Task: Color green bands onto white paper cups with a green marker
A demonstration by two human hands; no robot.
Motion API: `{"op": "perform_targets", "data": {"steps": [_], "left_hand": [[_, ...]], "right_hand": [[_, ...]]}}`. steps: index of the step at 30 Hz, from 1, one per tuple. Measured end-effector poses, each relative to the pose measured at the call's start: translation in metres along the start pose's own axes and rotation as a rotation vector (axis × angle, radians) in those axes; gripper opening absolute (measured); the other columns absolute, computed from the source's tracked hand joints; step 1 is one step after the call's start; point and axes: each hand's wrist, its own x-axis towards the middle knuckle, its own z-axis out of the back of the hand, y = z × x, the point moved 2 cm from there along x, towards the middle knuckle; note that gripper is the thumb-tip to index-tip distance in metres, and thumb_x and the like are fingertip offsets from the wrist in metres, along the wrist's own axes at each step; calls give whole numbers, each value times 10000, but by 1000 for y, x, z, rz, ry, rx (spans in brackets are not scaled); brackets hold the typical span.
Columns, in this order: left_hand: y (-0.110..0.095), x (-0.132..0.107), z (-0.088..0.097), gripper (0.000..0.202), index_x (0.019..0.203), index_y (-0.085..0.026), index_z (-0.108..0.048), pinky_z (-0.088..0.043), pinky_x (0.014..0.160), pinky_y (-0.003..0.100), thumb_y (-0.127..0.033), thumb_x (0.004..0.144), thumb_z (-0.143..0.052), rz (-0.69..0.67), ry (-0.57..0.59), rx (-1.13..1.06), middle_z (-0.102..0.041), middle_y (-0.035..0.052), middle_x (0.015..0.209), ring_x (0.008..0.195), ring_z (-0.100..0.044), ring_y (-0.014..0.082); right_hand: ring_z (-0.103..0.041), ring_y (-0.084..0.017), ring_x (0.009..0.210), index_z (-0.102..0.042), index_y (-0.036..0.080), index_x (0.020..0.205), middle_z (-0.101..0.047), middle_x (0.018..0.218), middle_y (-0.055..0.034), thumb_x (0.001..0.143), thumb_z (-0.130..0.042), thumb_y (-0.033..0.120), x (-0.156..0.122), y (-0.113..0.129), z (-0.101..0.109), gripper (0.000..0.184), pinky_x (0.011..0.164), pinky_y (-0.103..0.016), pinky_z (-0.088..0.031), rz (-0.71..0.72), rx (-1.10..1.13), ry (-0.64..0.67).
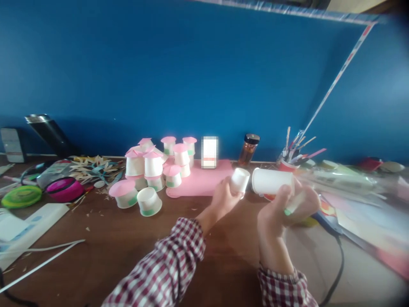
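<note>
Many pink-topped cups (152,164) are finished; a bare small cup (240,179) is gripped by left fingers (227,190), a larger cup (271,181) by right fingers (282,195).

Brown wooden surface (105,238) across the lower half of the frame, strewn with small scraps. Centre left: cluster of white paper cups (153,166), most capped in pink, just beside a pink sheet (204,181). Behind the sheet, amber jar (248,150); further right, pot of brushes (287,164). Far left: green disc (21,196), magenta bowl (64,189), heap of pale strips (92,166). Lower right: black cable (338,264), blurred papers (367,217)
</note>
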Motion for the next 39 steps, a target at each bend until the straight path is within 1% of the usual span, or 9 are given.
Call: {"op": "perform_targets", "data": {"steps": [3,6,12,21,25,30,34,37,39], "left_hand": [[-9,13,-30,539,1136,-134,-528,-493,793,389,-311,660,-707,51,14,-3,-638,159,1060,949,-610,283],[-17,6,-45,539,1134,-131,-515,-489,811,380,-337,671,-699,37,22,-2,-634,163,1053,972,-606,286],[-19,-15,-49,501,1158,-162,-498,-486,745,363,-426,748,-614,57,75,130,-655,139,1018,918,-633,279],[-23,-1,-64,496,1107,-204,-557,-431,835,371,-508,720,-624,57,116,334,-667,99,1003,990,-578,271],[-21,-13,-41,623,1207,-222,-503,-402,919,411,-488,672,-680,10,109,324,-633,93,1125,1060,-546,276],[-14,-40,21,589,1217,-215,-524,-404,950,471,-457,702,-679,22,213,116,-614,129,1203,1108,-553,314],[-11,-63,55,581,1268,-240,-478,-438,950,422,-397,743,-672,68,91,-246,-624,109,1202,1142,-556,273],[-4,-73,62,513,1270,-216,-472,-412,995,417,-347,797,-620,73,-9,-428,-629,106,1200,1139,-567,243],[2,-74,63,473,1241,-195,-489,-427,979,410,-336,805,-607,106,-75,-487,-649,102,1155,1096,-594,233]], "right_hand": [[-456,-294,1238,-343,210,1292,-433,1303,-158,922,-492,318,1,-3,5,413,1005,-575,-384,62,-63,-90],[-492,-281,1204,-368,220,1280,-463,1281,-145,933,-472,312,3,-4,8,374,1005,-572,-388,60,-103,-105],[-511,-272,1184,-303,219,1322,-428,1304,-162,928,-480,293,5,5,7,438,997,-555,-401,80,-69,-124],[-483,-245,1228,-316,231,1292,-440,1302,-130,911,-519,291,1,-2,1,436,995,-524,-424,48,2,-83],[-538,-225,1156,-316,235,1278,-476,1263,-118,890,-545,318,-2,3,-3,458,948,-484,-468,-51,59,-12],[-562,-221,1121,-347,232,1265,-506,1255,-130,895,-512,368,-23,4,-15,428,856,-397,-515,-298,132,162],[-646,-178,868,-379,237,1222,-605,1051,-82,900,-470,447,-51,3,-29,395,657,-290,-534,-538,280,358],[-624,-151,666,-414,219,1168,-620,862,-36,884,-484,489,-69,5,-38,398,522,-248,-495,-663,363,466],[-623,-150,664,-442,208,1124,-626,857,-31,873,-508,491,-78,5,-42,384,555,-267,-512,-712,429,498]]}}
